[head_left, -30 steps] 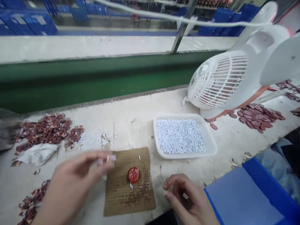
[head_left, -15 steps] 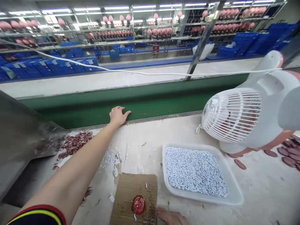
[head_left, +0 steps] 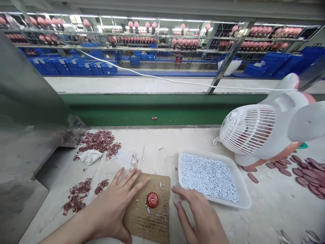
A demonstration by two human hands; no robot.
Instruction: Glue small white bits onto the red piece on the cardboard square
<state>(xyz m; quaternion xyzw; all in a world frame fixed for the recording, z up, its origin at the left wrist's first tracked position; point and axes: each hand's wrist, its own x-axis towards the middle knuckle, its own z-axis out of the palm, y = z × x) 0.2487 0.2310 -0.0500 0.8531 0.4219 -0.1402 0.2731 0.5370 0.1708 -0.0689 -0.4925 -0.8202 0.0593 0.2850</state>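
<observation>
My left hand (head_left: 118, 200) is spread over the left edge of a brown cardboard piece (head_left: 154, 230), holding nothing. Just past the cardboard's right edge is my right hand (head_left: 199, 213), its fingers apart and no object between them. A round, shiny red thing (head_left: 152, 200) sits on the cardboard between the hands, with small white bits beside it. Beyond my right hand, a translucent white tray (head_left: 245, 200) holds a mass of small pale pieces (head_left: 209, 176).
Reddish-brown small pieces (head_left: 100, 140) lie in piles at left, near a white cloth (head_left: 90, 157) and a metal housing (head_left: 33, 101). A white fan (head_left: 248, 130) stands at right by dark red ovals (head_left: 311, 173). Behind runs a green belt (head_left: 122, 113).
My left hand has come back from the green belt to the cardboard. A small reddish clump now shows on the belt. My right hand is further into view, and the view has shifted.
</observation>
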